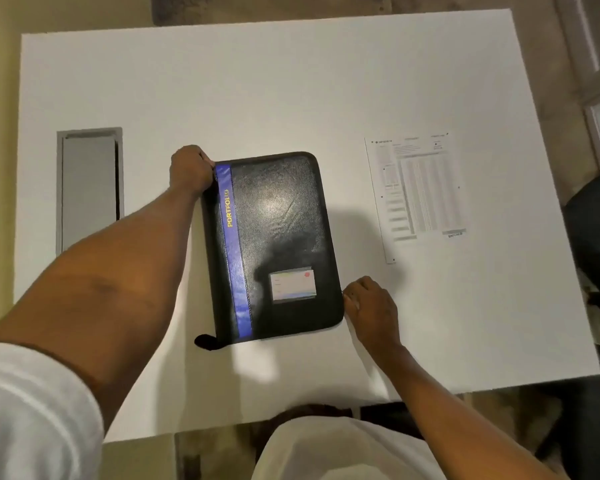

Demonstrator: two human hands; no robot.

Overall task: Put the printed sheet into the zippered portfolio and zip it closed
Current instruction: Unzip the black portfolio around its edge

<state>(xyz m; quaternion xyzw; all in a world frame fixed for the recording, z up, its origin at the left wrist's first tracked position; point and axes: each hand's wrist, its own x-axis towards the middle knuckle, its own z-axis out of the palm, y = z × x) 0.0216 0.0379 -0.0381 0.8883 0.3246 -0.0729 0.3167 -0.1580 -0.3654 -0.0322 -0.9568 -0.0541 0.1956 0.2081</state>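
The zippered portfolio [284, 220], the only one, is lying flat and closed on the white table [257, 81]. At its near right edge my right hand [371, 306] is curling its fingers against the rim; I cannot tell whether they are pinching anything. My left hand [189, 171] is gripping its far left corner. One printed sheet [418, 192] is lying right of it, apart, its print too blurred to read. One grey recessed panel [90, 188] is sitting to its left.
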